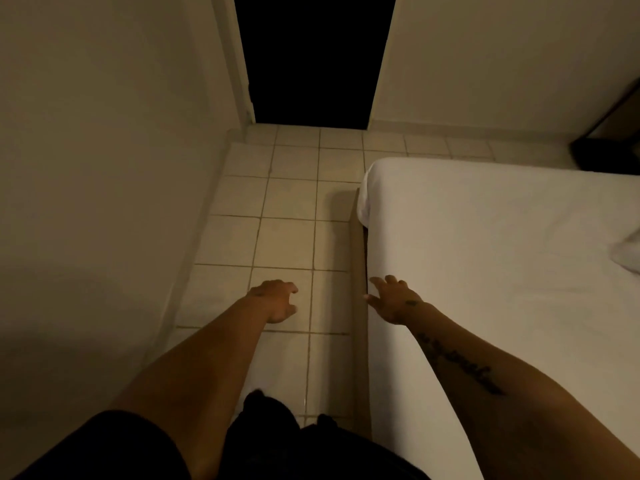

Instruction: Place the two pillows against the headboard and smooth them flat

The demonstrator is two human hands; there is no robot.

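A bed with a white fitted sheet (485, 244) fills the right side of the head view. At the right edge a white bulge (628, 252), possibly a pillow corner, pokes into view; the rest is cut off. No headboard is visible. My left hand (275, 301) hangs over the tiled floor, fingers loosely curled, holding nothing. My right hand (393, 299) is spread over the near left edge of the mattress, fingers apart, empty.
A narrow tiled floor strip (291, 209) runs between the bed and the left wall (104, 168). A dark open doorway (311, 57) lies straight ahead. A dark piece of furniture (609, 147) stands beyond the bed's far corner at right.
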